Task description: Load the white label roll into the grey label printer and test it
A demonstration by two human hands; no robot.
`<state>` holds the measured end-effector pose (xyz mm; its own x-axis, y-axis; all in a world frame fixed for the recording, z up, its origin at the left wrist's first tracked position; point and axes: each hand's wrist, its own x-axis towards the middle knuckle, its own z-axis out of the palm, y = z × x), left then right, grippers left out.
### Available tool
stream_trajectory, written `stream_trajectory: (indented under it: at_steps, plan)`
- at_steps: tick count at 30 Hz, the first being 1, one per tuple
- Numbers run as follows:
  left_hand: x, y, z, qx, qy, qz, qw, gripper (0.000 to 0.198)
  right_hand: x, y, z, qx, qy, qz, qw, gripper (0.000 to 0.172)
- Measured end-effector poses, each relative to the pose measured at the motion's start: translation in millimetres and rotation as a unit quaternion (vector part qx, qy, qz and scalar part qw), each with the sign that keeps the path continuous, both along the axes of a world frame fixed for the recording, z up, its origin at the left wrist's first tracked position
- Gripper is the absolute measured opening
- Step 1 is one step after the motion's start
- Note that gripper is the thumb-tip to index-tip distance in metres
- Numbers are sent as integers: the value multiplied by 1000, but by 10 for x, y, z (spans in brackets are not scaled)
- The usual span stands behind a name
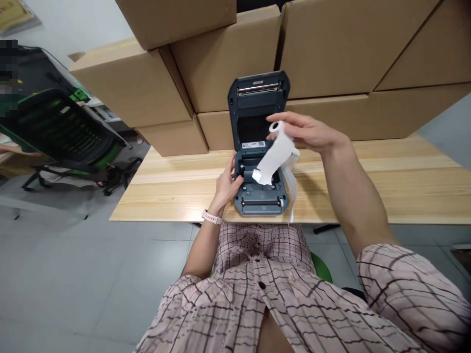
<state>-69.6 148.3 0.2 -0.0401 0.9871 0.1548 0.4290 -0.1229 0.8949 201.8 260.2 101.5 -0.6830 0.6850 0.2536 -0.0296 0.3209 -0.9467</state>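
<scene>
A dark grey label printer (260, 208) stands on the wooden table with its lid (259, 103) raised and tilted back. My left hand (227, 184) grips the left side of its base, thumb over the inner edge and fingers along the outside. Above the right part of the open compartment, my right hand (309, 131) holds a small roll of white label paper (276, 153) by its upper end, where the hollow core shows. One loose end of the paper hangs into the compartment. Another strip trails down past the printer's right side to the table's front edge.
Stacked cardboard boxes (228, 63) line the back of the table (176, 181). To the left stand a black and green office chair (69, 132) and another desk, with part of another person at the far left edge. A green seat (322, 267) shows under me.
</scene>
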Motion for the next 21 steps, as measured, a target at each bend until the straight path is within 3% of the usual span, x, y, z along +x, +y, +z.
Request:
stream_trajectory:
  at_steps: [5, 7, 10, 12, 15, 21]
  plan:
    - [14, -19, 6, -1, -25, -6, 1000, 89, 644, -568, -340, 30, 146, -78, 986, 33]
    - [14, -12, -18, 5, -36, -7, 999, 87, 921, -751, -570, 22, 127, -143, 981, 34]
    - [6, 12, -73, 8, -48, 1, 999, 86, 1181, -878, -891, -54, 54, -248, 966, 44]
    - [-4, 31, -112, 10, -57, 6, 998, 84, 1228, -845, -1045, -99, 3, -289, 952, 55]
    - [-18, 51, -159, 20, -77, 2, 997, 82, 1172, -647, -1197, -99, -43, -311, 944, 66]
    - [-21, 65, -169, 27, -96, -4, 995, 80, 1024, -266, -1443, -102, 7, -314, 944, 79]
